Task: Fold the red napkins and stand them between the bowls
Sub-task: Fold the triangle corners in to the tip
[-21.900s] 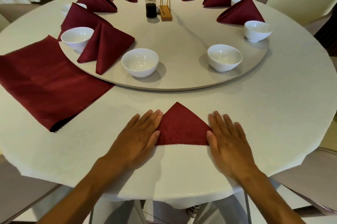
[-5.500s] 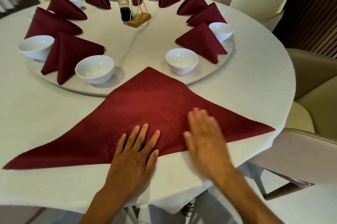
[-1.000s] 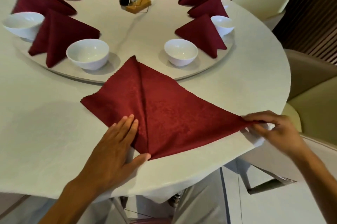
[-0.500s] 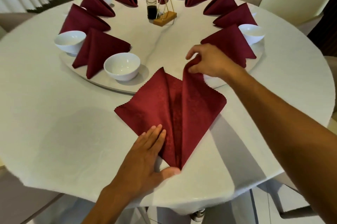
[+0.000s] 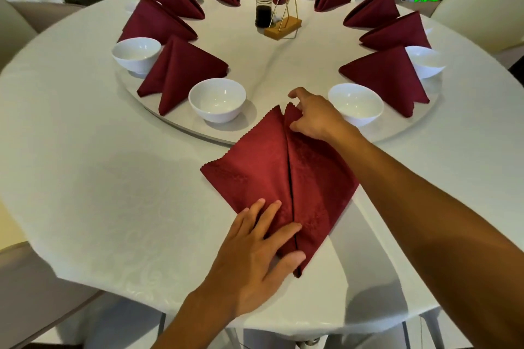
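A red napkin (image 5: 263, 167) lies flat on the white table, folded into a diamond with both side flaps meeting at a centre seam. My left hand (image 5: 255, 249) presses flat on its near point, fingers spread. My right hand (image 5: 309, 114) holds the right flap's far tip, with the thumb under the cloth, at the edge of the turntable (image 5: 283, 65). The tip lies between two white bowls, one on the left (image 5: 217, 99) and one on the right (image 5: 355, 103). Several folded red napkins (image 5: 181, 70) stand between bowls around the turntable.
A dark sauce bottle (image 5: 264, 2) and a wooden stand with a gold wire frame (image 5: 282, 26) sit near the turntable's middle. Cream chairs (image 5: 482, 8) ring the table. The near table edge is close below my left hand.
My right hand has laid the right flap down so its tip meets the left flap's tip at the top. The left hand has stayed pressing the near point.
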Demonstrator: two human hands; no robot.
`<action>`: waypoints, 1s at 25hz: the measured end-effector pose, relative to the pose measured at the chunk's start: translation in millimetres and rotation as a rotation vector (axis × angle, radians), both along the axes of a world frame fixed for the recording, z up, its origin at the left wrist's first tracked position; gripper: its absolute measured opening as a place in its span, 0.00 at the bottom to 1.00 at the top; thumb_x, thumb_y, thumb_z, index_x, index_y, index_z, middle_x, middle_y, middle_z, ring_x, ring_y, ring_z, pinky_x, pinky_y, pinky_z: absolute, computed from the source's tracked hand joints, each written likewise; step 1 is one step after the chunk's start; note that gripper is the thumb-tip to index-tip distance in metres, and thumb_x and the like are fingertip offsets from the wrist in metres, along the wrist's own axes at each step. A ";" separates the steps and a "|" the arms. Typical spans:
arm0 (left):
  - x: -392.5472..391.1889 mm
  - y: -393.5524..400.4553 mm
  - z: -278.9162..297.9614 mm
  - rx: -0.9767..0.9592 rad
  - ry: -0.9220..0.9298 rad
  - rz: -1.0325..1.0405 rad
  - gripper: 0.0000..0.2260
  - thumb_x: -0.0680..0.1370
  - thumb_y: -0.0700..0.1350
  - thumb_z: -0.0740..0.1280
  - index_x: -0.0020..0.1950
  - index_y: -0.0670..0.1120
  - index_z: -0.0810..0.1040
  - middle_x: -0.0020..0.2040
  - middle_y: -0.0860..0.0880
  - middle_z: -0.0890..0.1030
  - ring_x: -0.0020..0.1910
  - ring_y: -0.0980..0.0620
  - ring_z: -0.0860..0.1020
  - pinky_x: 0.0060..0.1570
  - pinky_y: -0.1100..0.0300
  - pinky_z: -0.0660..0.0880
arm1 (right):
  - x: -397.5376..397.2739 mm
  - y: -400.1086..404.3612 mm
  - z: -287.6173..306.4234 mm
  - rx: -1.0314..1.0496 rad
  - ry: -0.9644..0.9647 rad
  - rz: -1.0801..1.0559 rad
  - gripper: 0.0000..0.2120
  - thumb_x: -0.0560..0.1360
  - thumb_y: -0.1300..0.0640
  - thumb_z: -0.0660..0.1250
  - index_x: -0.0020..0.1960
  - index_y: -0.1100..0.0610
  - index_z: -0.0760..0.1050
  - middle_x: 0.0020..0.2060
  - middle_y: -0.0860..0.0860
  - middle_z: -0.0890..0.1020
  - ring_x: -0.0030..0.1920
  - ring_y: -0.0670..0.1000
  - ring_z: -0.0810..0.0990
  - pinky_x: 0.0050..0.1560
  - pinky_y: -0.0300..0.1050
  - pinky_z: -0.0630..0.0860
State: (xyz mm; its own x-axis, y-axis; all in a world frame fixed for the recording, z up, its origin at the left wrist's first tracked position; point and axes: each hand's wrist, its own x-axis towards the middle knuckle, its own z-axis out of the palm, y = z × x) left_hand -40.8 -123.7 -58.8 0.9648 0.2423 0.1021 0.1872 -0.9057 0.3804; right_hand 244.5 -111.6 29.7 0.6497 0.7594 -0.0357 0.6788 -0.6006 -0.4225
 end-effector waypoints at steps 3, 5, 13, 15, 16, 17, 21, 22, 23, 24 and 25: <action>9.0 -9.1 4.3 0.032 0.005 0.081 0.23 0.79 0.67 0.47 0.70 0.62 0.67 0.77 0.50 0.63 0.77 0.46 0.56 0.75 0.45 0.56 | -35.5 -30.9 1.5 0.279 -0.128 0.022 0.25 0.73 0.58 0.67 0.69 0.53 0.69 0.63 0.50 0.77 0.57 0.53 0.78 0.55 0.47 0.74; 12.4 -11.3 2.0 0.063 0.010 0.095 0.20 0.78 0.64 0.54 0.68 0.60 0.68 0.74 0.48 0.67 0.75 0.43 0.60 0.74 0.44 0.59 | -75.6 -76.6 -6.5 0.417 -0.200 0.071 0.17 0.75 0.58 0.66 0.64 0.54 0.73 0.61 0.49 0.77 0.58 0.51 0.76 0.57 0.47 0.73; 13.3 -12.4 -10.9 0.186 -0.082 -0.004 0.21 0.79 0.60 0.56 0.69 0.55 0.71 0.77 0.53 0.65 0.75 0.44 0.65 0.69 0.39 0.64 | -158.6 -192.4 -86.6 -0.026 -0.362 0.260 0.25 0.84 0.44 0.46 0.76 0.53 0.65 0.75 0.48 0.66 0.77 0.50 0.61 0.73 0.50 0.55; 12.8 -10.1 -12.1 0.204 -0.075 -0.005 0.22 0.78 0.60 0.58 0.69 0.54 0.72 0.75 0.53 0.67 0.74 0.45 0.66 0.68 0.39 0.65 | -145.1 -192.8 -88.4 -0.082 -0.332 0.328 0.28 0.84 0.41 0.41 0.79 0.52 0.58 0.78 0.47 0.59 0.78 0.49 0.55 0.74 0.51 0.50; 12.9 -9.7 -11.7 0.212 -0.074 -0.001 0.21 0.78 0.60 0.58 0.68 0.54 0.73 0.75 0.54 0.68 0.74 0.45 0.66 0.68 0.39 0.65 | -127.9 -192.9 -89.6 -0.109 -0.339 0.338 0.29 0.84 0.40 0.39 0.79 0.52 0.56 0.78 0.46 0.58 0.78 0.49 0.54 0.75 0.51 0.49; 13.1 -10.0 -11.5 0.219 -0.074 0.001 0.21 0.78 0.60 0.59 0.67 0.54 0.73 0.75 0.54 0.68 0.74 0.44 0.66 0.68 0.40 0.65 | -104.6 -191.9 -89.0 -0.129 -0.356 0.316 0.30 0.83 0.39 0.38 0.79 0.52 0.58 0.78 0.47 0.59 0.78 0.52 0.57 0.74 0.52 0.50; 13.1 -11.0 -8.7 0.206 -0.041 -0.008 0.21 0.78 0.61 0.58 0.67 0.55 0.73 0.74 0.54 0.69 0.73 0.44 0.67 0.67 0.38 0.67 | -16.9 -193.6 -69.1 -0.206 -0.280 0.081 0.36 0.76 0.36 0.34 0.80 0.50 0.48 0.79 0.47 0.52 0.79 0.51 0.49 0.76 0.48 0.43; 12.8 -10.5 -7.6 0.197 -0.022 -0.012 0.21 0.78 0.61 0.57 0.67 0.55 0.73 0.74 0.54 0.69 0.73 0.44 0.66 0.66 0.38 0.67 | -17.2 -194.5 -67.0 -0.178 -0.295 0.112 0.35 0.77 0.36 0.37 0.80 0.49 0.48 0.79 0.47 0.52 0.79 0.51 0.48 0.76 0.47 0.42; 12.2 -9.9 -6.2 0.186 -0.005 -0.022 0.21 0.79 0.62 0.56 0.67 0.55 0.72 0.75 0.53 0.67 0.74 0.45 0.66 0.66 0.38 0.67 | -30.0 -193.8 -64.3 -0.110 -0.324 0.178 0.32 0.79 0.38 0.41 0.80 0.49 0.50 0.79 0.48 0.54 0.79 0.51 0.50 0.76 0.47 0.43; 11.6 -9.8 -4.3 0.174 -0.001 -0.033 0.21 0.79 0.63 0.55 0.69 0.56 0.70 0.77 0.53 0.64 0.75 0.45 0.64 0.67 0.38 0.66 | -51.2 -193.3 -61.9 -0.051 -0.330 0.273 0.30 0.80 0.40 0.45 0.79 0.49 0.54 0.79 0.47 0.56 0.79 0.50 0.51 0.77 0.48 0.44; 10.3 -9.6 -1.5 0.155 -0.008 -0.044 0.22 0.80 0.65 0.52 0.71 0.58 0.67 0.79 0.54 0.60 0.77 0.47 0.60 0.70 0.39 0.62 | -74.5 -193.8 -60.8 -0.032 -0.294 0.365 0.28 0.81 0.40 0.48 0.79 0.48 0.56 0.78 0.45 0.55 0.79 0.48 0.49 0.77 0.48 0.43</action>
State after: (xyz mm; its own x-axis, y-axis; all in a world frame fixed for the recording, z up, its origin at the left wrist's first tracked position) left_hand -30.6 -133.3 -60.3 0.9731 0.1806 0.1431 0.1434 -0.9608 0.2372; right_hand 170.0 -305.4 -31.1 0.3264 0.9416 0.0825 0.9361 -0.3100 -0.1661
